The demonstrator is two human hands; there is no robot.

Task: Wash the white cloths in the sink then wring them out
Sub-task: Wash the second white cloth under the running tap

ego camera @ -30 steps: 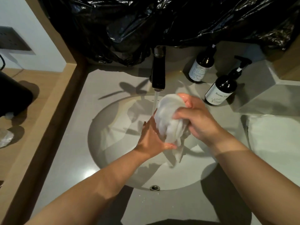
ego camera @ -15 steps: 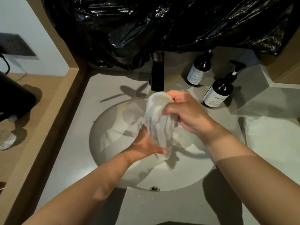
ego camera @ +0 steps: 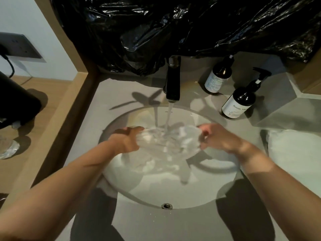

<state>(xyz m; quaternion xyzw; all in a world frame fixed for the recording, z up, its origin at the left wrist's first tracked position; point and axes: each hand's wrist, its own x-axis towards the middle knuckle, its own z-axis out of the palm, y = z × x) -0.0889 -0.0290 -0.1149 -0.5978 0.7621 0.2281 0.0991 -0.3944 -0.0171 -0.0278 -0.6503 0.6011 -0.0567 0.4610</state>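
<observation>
Two bare forearms reach in from the bottom edge, elbows cut off. The left hand [ego camera: 127,140] and right hand [ego camera: 214,137] each grasp one end of a white cloth [ego camera: 186,142], fingers curled round the fabric. The cloth is pulled out sideways between them above the basin. Motion blur smears it, so its folds and edges are hard to make out, and it looks almost see-through. The left fingertips are hidden behind the fabric.

A stream of water [ego camera: 168,117] falls from the black faucet [ego camera: 172,84] onto the middle of the cloth. A blurred tail of cloth or water hangs below; which one cannot be told.

The round white sink [ego camera: 173,193] is set under a grey counter [ego camera: 142,225], with a small metal overflow hole [ego camera: 167,206] at its near rim.

Behind the sink on the right stand a dark bottle [ego camera: 219,75] and a dark pump bottle [ego camera: 240,101] with a partly readable white label. To the right of the sink lies a pale white mass [ego camera: 295,153], cut off by the frame's right edge and too dim to identify.

Crinkled black plastic sheeting [ego camera: 173,23] hides whatever lies above the faucet. At far left, a wooden ledge [ego camera: 57,94] holds a black object [ego camera: 17,101], cut off by the frame.
</observation>
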